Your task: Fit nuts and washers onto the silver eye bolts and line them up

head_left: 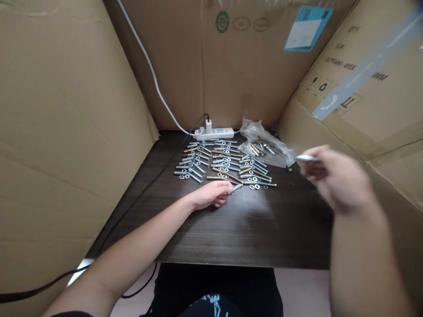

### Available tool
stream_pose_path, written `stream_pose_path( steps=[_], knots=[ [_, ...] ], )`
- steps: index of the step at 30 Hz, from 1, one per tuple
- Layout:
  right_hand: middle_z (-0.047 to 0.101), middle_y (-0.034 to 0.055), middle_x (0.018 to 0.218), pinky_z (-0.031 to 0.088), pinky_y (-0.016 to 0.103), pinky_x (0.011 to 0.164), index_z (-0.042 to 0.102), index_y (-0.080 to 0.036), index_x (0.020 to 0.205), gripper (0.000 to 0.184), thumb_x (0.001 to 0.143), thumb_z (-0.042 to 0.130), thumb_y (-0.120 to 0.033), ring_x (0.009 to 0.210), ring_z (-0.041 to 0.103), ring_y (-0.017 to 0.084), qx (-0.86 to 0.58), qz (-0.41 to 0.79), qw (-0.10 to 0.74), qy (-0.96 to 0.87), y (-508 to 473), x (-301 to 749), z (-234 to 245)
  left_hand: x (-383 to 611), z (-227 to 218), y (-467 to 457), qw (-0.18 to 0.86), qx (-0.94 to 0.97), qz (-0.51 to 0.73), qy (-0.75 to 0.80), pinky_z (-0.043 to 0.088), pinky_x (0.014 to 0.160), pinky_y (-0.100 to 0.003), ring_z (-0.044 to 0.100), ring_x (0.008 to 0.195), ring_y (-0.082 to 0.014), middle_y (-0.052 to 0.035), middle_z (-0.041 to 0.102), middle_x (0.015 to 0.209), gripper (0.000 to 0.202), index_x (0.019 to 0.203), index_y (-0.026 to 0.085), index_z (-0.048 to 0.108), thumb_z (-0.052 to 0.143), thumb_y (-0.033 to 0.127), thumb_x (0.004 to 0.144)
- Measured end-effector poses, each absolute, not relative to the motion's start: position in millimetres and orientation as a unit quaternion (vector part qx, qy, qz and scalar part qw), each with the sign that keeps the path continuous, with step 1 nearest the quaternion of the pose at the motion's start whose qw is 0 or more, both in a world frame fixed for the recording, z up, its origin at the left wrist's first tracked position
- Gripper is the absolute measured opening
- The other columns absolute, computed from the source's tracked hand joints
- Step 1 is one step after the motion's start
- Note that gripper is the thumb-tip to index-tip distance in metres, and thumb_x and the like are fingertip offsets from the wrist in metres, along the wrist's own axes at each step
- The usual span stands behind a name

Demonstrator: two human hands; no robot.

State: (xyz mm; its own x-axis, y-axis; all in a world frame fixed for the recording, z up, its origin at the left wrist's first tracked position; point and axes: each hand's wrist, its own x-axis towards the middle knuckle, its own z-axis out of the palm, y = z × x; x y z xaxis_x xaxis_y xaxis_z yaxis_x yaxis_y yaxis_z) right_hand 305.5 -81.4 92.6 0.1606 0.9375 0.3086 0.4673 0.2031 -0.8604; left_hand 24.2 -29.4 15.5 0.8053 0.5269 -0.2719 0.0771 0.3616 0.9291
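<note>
My left hand [213,193] rests on the dark wooden table [231,229] with its fingers closed on a silver bolt [235,188] that sticks out to the right. It lies just in front of several rows of bolts and washers [224,163] laid out on the table. My right hand [333,178] is raised at the right and blurred by motion; its fingers pinch another silver bolt [306,157]. A clear plastic bag [264,143] with more bolts inside lies behind the rows, left of my right hand.
Cardboard walls [66,110] enclose the table on the left, back and right. A white power strip [214,132] with a plugged-in charger lies at the back, its white cable running up the wall. A black cable [139,198] crosses the table's left side.
</note>
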Motion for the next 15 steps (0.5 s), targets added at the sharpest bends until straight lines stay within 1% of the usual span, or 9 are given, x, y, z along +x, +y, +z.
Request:
stream_pose_path(
  steps=[2, 3, 4, 5, 6, 8, 10, 13, 15],
  knots=[
    [0.05, -0.003, 0.063, 0.034, 0.023, 0.05, 0.06, -0.019, 0.079, 0.023, 0.089, 0.048, -0.035, 0.054, 0.045, 0.009, -0.584, 0.319, 0.451, -0.595, -76.8, 289.0, 69.1, 22.6, 20.4, -31.6, 0.677, 0.649, 0.155, 0.311, 0.025, 0.048, -0.019, 0.031, 0.051, -0.0073, 0.0059, 0.036, 0.061, 0.024, 0.076, 0.017, 0.045, 0.054, 0.04, 0.081],
    [0.051, -0.003, 0.064, 0.035, 0.024, 0.052, 0.059, -0.019, 0.079, 0.019, 0.087, 0.05, -0.034, 0.056, 0.047, 0.01, -0.585, 0.344, 0.42, -0.603, -75.8, 279.4, 56.9, 20.6, 23.7, -33.0, 0.615, 0.699, 0.158, 0.328, 0.027, 0.051, -0.019, 0.035, 0.054, -0.0082, 0.0046, 0.041, 0.063, 0.024, 0.076, 0.017, 0.048, 0.054, 0.039, 0.08],
    [0.053, -0.0027, 0.067, 0.037, 0.024, 0.054, 0.06, -0.019, 0.081, 0.017, 0.086, 0.051, -0.033, 0.06, 0.049, 0.012, -0.59, 0.35, 0.381, -0.619, -75.7, 269.8, 45.9, 17.6, 27.5, -34.5, 0.555, 0.741, 0.159, 0.342, 0.029, 0.053, -0.02, 0.038, 0.057, -0.0091, 0.0035, 0.045, 0.066, 0.023, 0.076, 0.017, 0.05, 0.055, 0.039, 0.081],
    [0.056, -0.0016, 0.072, 0.039, 0.025, 0.06, 0.059, -0.019, 0.081, 0.017, 0.087, 0.049, -0.032, 0.066, 0.052, 0.013, -0.581, 0.346, 0.356, -0.644, -76.2, 260.5, 36.7, 13.4, 31.4, -36.2, 0.502, 0.772, 0.151, 0.358, 0.03, 0.054, -0.021, 0.039, 0.058, -0.0099, 0.0031, 0.047, 0.066, 0.022, 0.077, 0.017, 0.052, 0.054, 0.038, 0.081],
    [0.059, -0.0004, 0.077, 0.041, 0.026, 0.066, 0.059, -0.019, 0.082, 0.018, 0.088, 0.048, -0.032, 0.073, 0.054, 0.015, -0.568, 0.339, 0.334, -0.672, -77.0, 251.7, 29.6, 8.0, 35.3, -37.8, 0.458, 0.794, 0.135, 0.376, 0.028, 0.053, -0.021, 0.039, 0.057, -0.0105, 0.0035, 0.047, 0.064, 0.021, 0.078, 0.017, 0.054, 0.053, 0.038, 0.081],
    [0.062, 0.0012, 0.082, 0.043, 0.027, 0.071, 0.059, -0.019, 0.084, 0.018, 0.089, 0.046, -0.03, 0.077, 0.056, 0.016, -0.545, 0.323, 0.3, -0.713, -78.9, 236.1, 21.4, -6.7, 41.9, -40.1, 0.384, 0.82, 0.102, 0.412, 0.025, 0.051, -0.022, 0.04, 0.056, -0.0112, 0.0037, 0.047, 0.061, 0.018, 0.08, 0.018, 0.055, 0.054, 0.036, 0.081],
    [0.064, 0.002, 0.085, 0.043, 0.027, 0.069, 0.061, -0.019, 0.087, 0.017, 0.089, 0.046, -0.028, 0.076, 0.058, 0.016, -0.534, 0.307, 0.271, -0.739, -79.4, 222.3, 18.5, -25.3, 45.6, -40.6, 0.341, 0.823, 0.088, 0.445, 0.024, 0.052, -0.023, 0.042, 0.056, -0.0117, 0.0039, 0.047, 0.061, 0.016, 0.083, 0.019, 0.056, 0.052, 0.035, 0.083],
    [0.066, 0.0029, 0.088, 0.043, 0.026, 0.066, 0.063, -0.02, 0.091, 0.015, 0.088, 0.049, -0.026, 0.075, 0.059, 0.016, -0.528, 0.269, 0.237, -0.77, -75.9, 201.8, 17.8, -55.2, 44.9, -37.2, 0.306, 0.811, 0.084, 0.491, 0.025, 0.053, -0.023, 0.043, 0.056, -0.0119, 0.004, 0.048, 0.061, 0.016, 0.083, 0.02, 0.054, 0.051, 0.035, 0.083],
    [0.066, 0.0026, 0.09, 0.043, 0.026, 0.067, 0.063, -0.02, 0.092, 0.013, 0.088, 0.051, -0.025, 0.077, 0.06, 0.016, -0.524, 0.23, 0.219, -0.791, -71.6, 186.7, 17.8, -72.8, 41.7, -32.9, 0.288, 0.792, 0.09, 0.531, 0.026, 0.053, -0.023, 0.043, 0.056, -0.0119, 0.0036, 0.049, 0.062, 0.016, 0.082, 0.02, 0.054, 0.051, 0.035, 0.083]
  ],
)
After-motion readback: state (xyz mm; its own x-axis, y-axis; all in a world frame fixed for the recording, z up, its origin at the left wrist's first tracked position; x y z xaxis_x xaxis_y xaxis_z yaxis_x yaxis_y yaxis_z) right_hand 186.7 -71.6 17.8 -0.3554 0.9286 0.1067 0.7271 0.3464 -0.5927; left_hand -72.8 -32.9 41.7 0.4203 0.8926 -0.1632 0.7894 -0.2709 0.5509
